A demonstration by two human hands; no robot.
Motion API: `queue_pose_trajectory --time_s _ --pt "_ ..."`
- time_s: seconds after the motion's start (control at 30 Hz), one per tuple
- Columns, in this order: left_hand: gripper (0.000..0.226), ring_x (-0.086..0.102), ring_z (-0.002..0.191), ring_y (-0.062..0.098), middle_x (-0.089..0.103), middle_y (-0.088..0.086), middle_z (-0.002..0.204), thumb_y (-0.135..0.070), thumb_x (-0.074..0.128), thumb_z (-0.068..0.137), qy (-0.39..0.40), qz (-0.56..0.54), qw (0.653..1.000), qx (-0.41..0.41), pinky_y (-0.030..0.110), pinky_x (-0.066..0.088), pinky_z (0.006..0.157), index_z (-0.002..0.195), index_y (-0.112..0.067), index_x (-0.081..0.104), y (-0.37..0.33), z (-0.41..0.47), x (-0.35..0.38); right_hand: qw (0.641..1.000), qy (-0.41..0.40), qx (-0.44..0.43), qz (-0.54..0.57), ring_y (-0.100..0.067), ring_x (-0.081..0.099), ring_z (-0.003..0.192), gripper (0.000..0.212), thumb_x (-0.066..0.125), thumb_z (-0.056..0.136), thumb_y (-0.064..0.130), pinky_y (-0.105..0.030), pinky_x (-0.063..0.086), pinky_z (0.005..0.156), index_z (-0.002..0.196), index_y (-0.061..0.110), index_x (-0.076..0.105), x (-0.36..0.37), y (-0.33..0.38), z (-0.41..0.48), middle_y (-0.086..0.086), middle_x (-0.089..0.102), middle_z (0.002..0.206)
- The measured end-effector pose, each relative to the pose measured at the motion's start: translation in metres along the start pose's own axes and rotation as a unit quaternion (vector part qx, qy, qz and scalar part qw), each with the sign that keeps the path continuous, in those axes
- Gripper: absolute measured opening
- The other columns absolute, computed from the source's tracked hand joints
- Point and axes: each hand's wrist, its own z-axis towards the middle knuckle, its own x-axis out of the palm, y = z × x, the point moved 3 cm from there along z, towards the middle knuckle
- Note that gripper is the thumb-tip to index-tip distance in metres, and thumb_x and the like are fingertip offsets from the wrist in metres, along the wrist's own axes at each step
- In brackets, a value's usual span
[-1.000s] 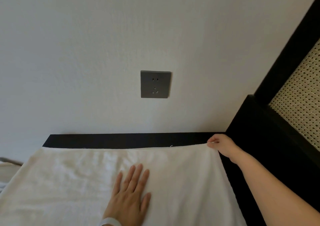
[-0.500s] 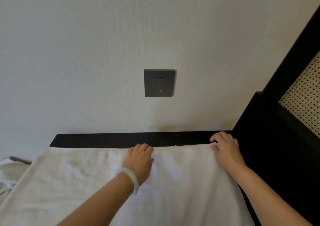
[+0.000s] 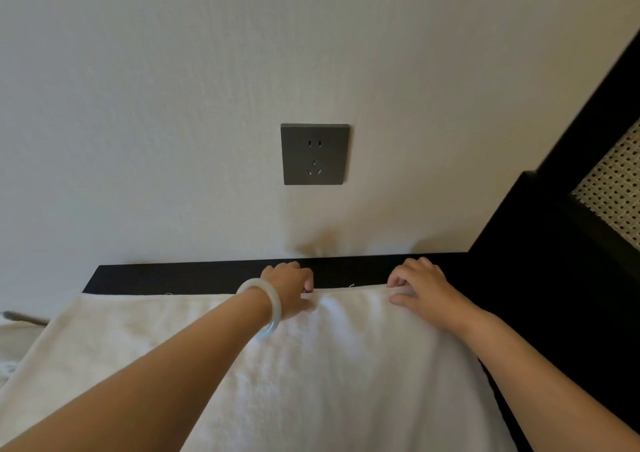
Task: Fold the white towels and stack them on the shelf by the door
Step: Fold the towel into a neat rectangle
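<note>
Scene: I lean over a white towel (image 3: 346,365) spread flat on a black table (image 3: 190,276) that runs along a pale wall (image 3: 173,105).
Towel: It covers most of the table from the near edge of the view to a straight far hem. The hem stops just short of the wall, leaving a dark strip of table bare beyond it.
Left hand: My left hand (image 3: 291,288) reaches across the cloth to the far hem, about midway along it. Its fingers (image 3: 306,281) are curled over the edge and clamped on the towel.
Right hand: My right hand (image 3: 422,288) sits on the same hem near the towel's far right corner, apart from the left. Its fingers (image 3: 398,278) are curled round the edge, the thumb lies on top of the cloth, and together they pinch the towel.
Wrist: A pale bangle (image 3: 270,309) circles my left wrist, just above the cloth.
Wall: A dark grey socket (image 3: 314,154) is set in the plaster, above and beyond my left hand.
Right side: A black frame (image 3: 554,261) rises beside the table, holding a cane panel (image 3: 613,191) at the right edge of the view.
Left side: More pale cloth (image 3: 14,340) lies bunched just beside the towel; I cannot tell what it is.
</note>
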Motion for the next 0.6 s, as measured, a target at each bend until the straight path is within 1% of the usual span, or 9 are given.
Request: queue_pose_trajectory --time_s 0.1,0.2,0.27,0.33,0.4,0.47,0.53,0.57,0.6 --pt "0.016 0.052 0.089 0.018 0.056 -0.003 0.103 -0.036 0.061 0.093 0.025 -0.012 1.0 0.003 0.03 0.036 0.087 0.102 -0.024 0.055 0.001 0.003 -0.002 1.0 0.014 0.007 0.013 -0.009 0.041 0.101 0.011 0.067 0.089 0.033 -0.027 0.028 0.089 0.095 0.03 0.058 -0.001 0.0 0.004 0.009 0.05 0.099" --pt "0.011 0.057 0.09 0.019 0.059 -0.001 0.103 -0.029 0.06 0.094 0.023 -0.018 0.999 0.024 0.03 0.046 0.082 0.102 -0.021 0.058 -0.001 0.003 -0.006 0.999 0.023 -0.01 0.027 -0.008 0.042 0.098 0.007 0.067 0.089 0.028 -0.026 0.035 0.089 0.089 0.028 0.06 -0.004 0.001 0.007 0.01 0.051 0.095" --pt "0.007 0.059 0.088 0.02 0.06 0.0 0.102 -0.027 0.059 0.096 0.019 -0.032 0.999 0.032 0.032 0.05 0.081 0.097 -0.02 0.056 0.0 0.002 -0.01 0.998 0.038 -0.023 0.052 -0.008 0.044 0.096 0.016 0.067 0.089 0.023 -0.029 0.04 0.088 0.081 0.031 0.055 -0.003 -0.001 0.007 0.012 0.052 0.09" --pt "0.006 0.056 0.082 0.02 0.061 0.003 0.097 -0.024 0.055 0.098 -0.011 -0.061 0.998 0.027 0.033 0.049 0.079 0.095 -0.019 0.053 0.002 0.003 -0.014 0.998 0.029 -0.005 0.062 -0.011 0.047 0.093 0.026 0.065 0.091 0.025 -0.032 0.04 0.086 0.076 0.037 0.048 -0.002 -0.008 0.008 0.013 0.053 0.087" --pt "0.003 0.056 0.083 0.022 0.061 0.004 0.095 -0.019 0.049 0.1 -0.051 -0.057 0.997 0.025 0.035 0.048 0.081 0.097 -0.019 0.048 0.001 0.005 -0.014 0.998 -0.002 0.032 0.058 -0.018 0.049 0.093 0.023 0.062 0.092 0.03 -0.036 0.039 0.089 0.077 0.038 0.046 -0.001 -0.013 0.01 0.011 0.055 0.088" --pt "0.002 0.056 0.093 0.024 0.059 0.002 0.099 -0.017 0.043 0.102 -0.08 -0.013 0.997 0.013 0.034 0.043 0.089 0.103 -0.019 0.044 -0.002 0.008 -0.003 0.999 -0.025 0.044 0.005 -0.02 0.049 0.095 0.016 0.058 0.095 0.031 -0.038 0.033 0.091 0.084 0.034 0.047 0.004 -0.007 0.011 0.01 0.055 0.09" --pt "0.014 0.052 0.104 0.022 0.054 0.0 0.11 -0.019 0.045 0.101 -0.101 0.046 0.994 -0.008 0.033 0.037 0.093 0.115 -0.019 0.045 -0.003 0.011 0.014 0.99 -0.069 0.078 -0.092 -0.022 0.049 0.101 0.009 0.053 0.098 0.035 -0.038 0.028 0.09 0.097 0.026 0.053 0.007 0.002 0.008 0.005 0.055 0.099" --pt "0.022 0.05 0.103 0.022 0.052 0.0 0.111 -0.019 0.053 0.097 -0.122 0.074 0.99 -0.019 0.033 0.038 0.092 0.118 -0.019 0.047 -0.001 0.012 0.021 0.979 -0.105 0.105 -0.139 -0.025 0.051 0.104 0.018 0.049 0.098 0.037 -0.039 0.029 0.092 0.104 0.022 0.058 0.01 0.008 0.004 0.001 0.057 0.104" --pt "0.031 0.051 0.097 0.023 0.052 0.002 0.107 -0.019 0.066 0.088 -0.148 0.099 0.984 -0.029 0.034 0.041 0.087 0.116 -0.019 0.052 0.0 0.01 0.025 0.97 -0.135 0.115 -0.164 -0.028 0.055 0.105 0.028 0.045 0.097 0.037 -0.043 0.031 0.095 0.108 0.017 0.062 0.014 0.018 -0.002 -0.003 0.061 0.108"
